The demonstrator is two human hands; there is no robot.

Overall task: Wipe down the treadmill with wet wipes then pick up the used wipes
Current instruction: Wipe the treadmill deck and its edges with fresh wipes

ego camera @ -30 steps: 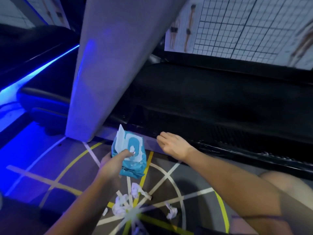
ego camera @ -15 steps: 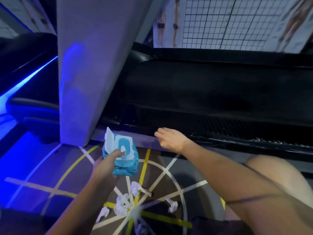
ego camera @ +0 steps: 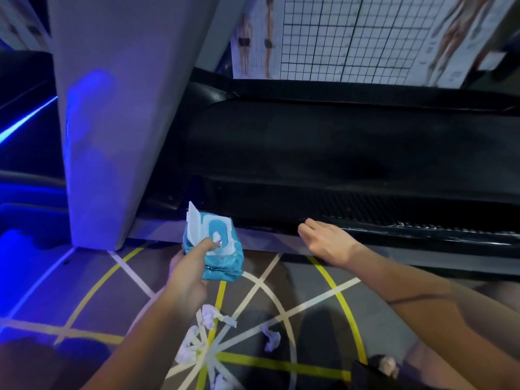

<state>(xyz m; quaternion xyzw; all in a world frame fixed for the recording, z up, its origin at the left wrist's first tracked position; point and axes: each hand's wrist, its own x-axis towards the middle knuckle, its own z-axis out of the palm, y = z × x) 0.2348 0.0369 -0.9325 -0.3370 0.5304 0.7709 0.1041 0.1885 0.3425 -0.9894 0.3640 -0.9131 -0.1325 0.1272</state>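
My left hand (ego camera: 189, 273) grips a blue pack of wet wipes (ego camera: 215, 249) above the floor; its lid flap stands up and my thumb lies across the opening. To its right, my right hand (ego camera: 327, 240) hovers with relaxed fingers and holds nothing, close to the treadmill's black side rail (ego camera: 394, 229). The dark treadmill belt (ego camera: 337, 147) stretches beyond. Several crumpled white used wipes lie on the floor below my hands: one (ego camera: 215, 316), one (ego camera: 190, 347) and one (ego camera: 271, 340).
A wide grey treadmill upright (ego camera: 112, 108) rises at the left, lit blue. The floor (ego camera: 323, 299) is grey with yellow and white lines. Posters with a grid and body figures (ego camera: 351, 35) hang behind. Another dark machine (ego camera: 25, 130) stands at far left.
The view has shifted a little, so the treadmill sits lower and closer. My left hand keeps hold of the pack. My right hand stays near the rail, fingers slightly more spread.
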